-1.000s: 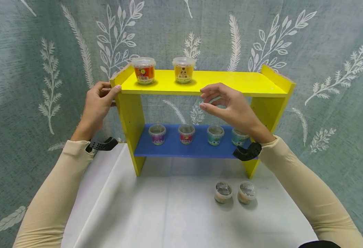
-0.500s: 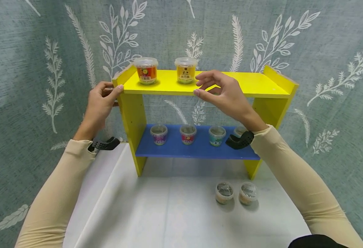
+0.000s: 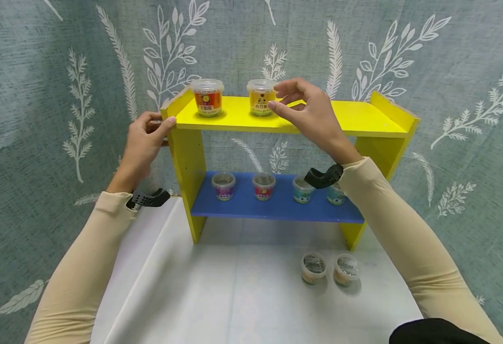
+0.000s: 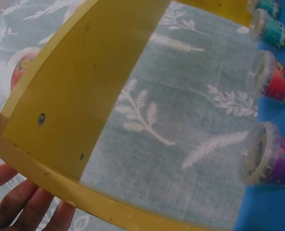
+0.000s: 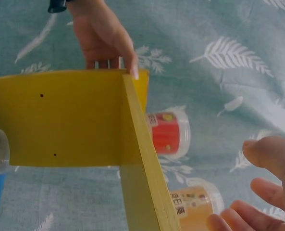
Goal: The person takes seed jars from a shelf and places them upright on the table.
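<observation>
My left hand (image 3: 141, 143) grips the upper left corner of a yellow shelf unit (image 3: 346, 114), thumb on the front edge. In the left wrist view its fingers (image 4: 24, 199) curl around the yellow side panel. A yellow-labelled lidded plastic cup (image 3: 261, 101) stands upright on the top board, with my right hand (image 3: 313, 112) at its right side. The right wrist view shows the thumb apart from this cup (image 5: 195, 209) and the fingertips close to its lid end. To the left on the same board stands an orange-red labelled cup (image 3: 208, 99).
Several lidded cups, among them a purple one (image 3: 223, 187) and a pink-red one (image 3: 263, 186), line the blue lower shelf (image 3: 242, 210). Two more cups (image 3: 313, 268) stand on the white table (image 3: 191, 296) in front. A leaf-patterned curtain (image 3: 483, 167) hangs behind.
My right hand has moved up and left from the shelf's front edge to the yellow-labelled cup. The left hand keeps its grip on the corner. The head view has shifted slightly.
</observation>
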`<state>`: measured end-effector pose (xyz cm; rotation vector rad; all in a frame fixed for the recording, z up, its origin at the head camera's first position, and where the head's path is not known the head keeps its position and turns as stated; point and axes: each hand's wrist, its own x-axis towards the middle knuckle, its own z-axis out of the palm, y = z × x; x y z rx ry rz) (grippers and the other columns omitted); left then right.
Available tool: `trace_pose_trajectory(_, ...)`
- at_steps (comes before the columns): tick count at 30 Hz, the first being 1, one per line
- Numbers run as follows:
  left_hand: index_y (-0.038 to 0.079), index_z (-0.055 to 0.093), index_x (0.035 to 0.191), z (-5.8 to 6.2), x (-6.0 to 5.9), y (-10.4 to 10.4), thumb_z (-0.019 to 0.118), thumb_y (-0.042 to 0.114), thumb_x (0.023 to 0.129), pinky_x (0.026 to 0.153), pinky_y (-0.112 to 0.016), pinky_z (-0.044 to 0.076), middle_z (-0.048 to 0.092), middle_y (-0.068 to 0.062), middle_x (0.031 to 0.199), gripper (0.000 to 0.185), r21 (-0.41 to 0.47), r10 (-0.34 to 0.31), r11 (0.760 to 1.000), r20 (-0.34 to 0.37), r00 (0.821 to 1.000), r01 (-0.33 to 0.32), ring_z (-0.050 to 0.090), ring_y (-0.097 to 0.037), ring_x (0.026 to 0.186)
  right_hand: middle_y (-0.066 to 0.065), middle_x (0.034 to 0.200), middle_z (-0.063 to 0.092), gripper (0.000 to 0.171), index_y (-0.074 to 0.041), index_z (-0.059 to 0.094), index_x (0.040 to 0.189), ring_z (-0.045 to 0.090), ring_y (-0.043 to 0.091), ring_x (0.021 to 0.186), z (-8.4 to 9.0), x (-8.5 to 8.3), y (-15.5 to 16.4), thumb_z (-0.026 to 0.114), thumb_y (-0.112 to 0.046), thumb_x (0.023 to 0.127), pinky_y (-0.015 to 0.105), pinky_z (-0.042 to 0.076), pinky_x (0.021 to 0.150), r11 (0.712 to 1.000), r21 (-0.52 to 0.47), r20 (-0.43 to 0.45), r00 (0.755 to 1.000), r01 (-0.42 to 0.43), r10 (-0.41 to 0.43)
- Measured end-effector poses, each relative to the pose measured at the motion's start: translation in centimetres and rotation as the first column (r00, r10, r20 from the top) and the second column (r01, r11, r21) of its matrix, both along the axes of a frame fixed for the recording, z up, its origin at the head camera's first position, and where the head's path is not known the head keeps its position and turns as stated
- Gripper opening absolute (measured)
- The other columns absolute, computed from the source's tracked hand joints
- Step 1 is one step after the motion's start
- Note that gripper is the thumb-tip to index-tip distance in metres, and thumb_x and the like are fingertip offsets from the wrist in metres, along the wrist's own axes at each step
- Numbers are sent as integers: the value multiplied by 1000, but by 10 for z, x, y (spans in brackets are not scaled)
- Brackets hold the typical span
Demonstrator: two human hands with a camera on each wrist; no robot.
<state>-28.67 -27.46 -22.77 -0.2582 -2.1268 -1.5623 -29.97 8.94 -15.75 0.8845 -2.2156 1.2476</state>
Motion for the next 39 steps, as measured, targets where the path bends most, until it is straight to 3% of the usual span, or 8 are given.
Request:
trace_pose_trajectory(3,12,58,131,0,0,0,66,44,100,86,-27,54,62,-4,120,45,4,1,1000,-2,1000,-1,62,-19,105,4,128,64,50,-11,64,134,62,15,111,3,-8,-1,77,-37,94,33,53,95,999,10,23,999,40,-40)
trace_pose_trajectory(7,13,58,130,-1,0,-1,66,43,100,85,-26,54,63,-4,119,43,6,2,1000,-6,1000,-2,62,-18,104,5,135,60,58,-14,59,140,59,18,119,8,-18,-2,76,-43,93,36,51,98,998,11,138,989,60,-61)
trace_pose_trajectory(11,12,58,130,-2,1,-1,66,43,100,85,-26,54,63,-3,118,44,-3,5,1000,-10,1000,-5,62,-17,103,8,139,57,64,-14,54,145,58,23,123,10,-26,-5,76,-45,93,38,51,102,999,-11,241,969,51,-47)
trace_pose_trajectory(17,11,57,133,-5,3,-1,65,43,101,85,-27,54,62,-4,120,47,-8,2,1000,-5,1000,-3,62,-18,104,8,142,55,68,-17,50,149,59,22,125,13,-32,-11,74,-48,93,37,50,103,998,-12,298,953,63,-57)
trace_pose_trajectory(23,12,56,135,-1,4,-1,65,47,100,89,-30,54,62,-6,123,50,-13,16,1000,8,1000,-16,61,-20,107,8,151,50,76,-17,45,154,59,25,126,20,-38,-16,73,-52,93,37,48,107,998,-36,398,917,49,-30)
trace_pose_trajectory(30,12,57,134,1,2,-1,66,46,100,89,-31,53,61,-7,123,50,-7,10,1000,13,1000,-9,60,-21,107,9,152,48,79,-11,42,157,53,20,131,20,-46,-23,73,-48,94,36,50,104,997,-62,444,896,35,-4)
trace_pose_trajectory(39,12,57,133,1,2,-1,66,46,100,88,-31,53,61,-6,123,48,-4,9,1000,13,1000,-9,60,-20,107,5,157,44,84,-17,39,159,53,18,132,23,-49,-30,72,-55,92,35,47,107,997,-34,475,879,63,-39)
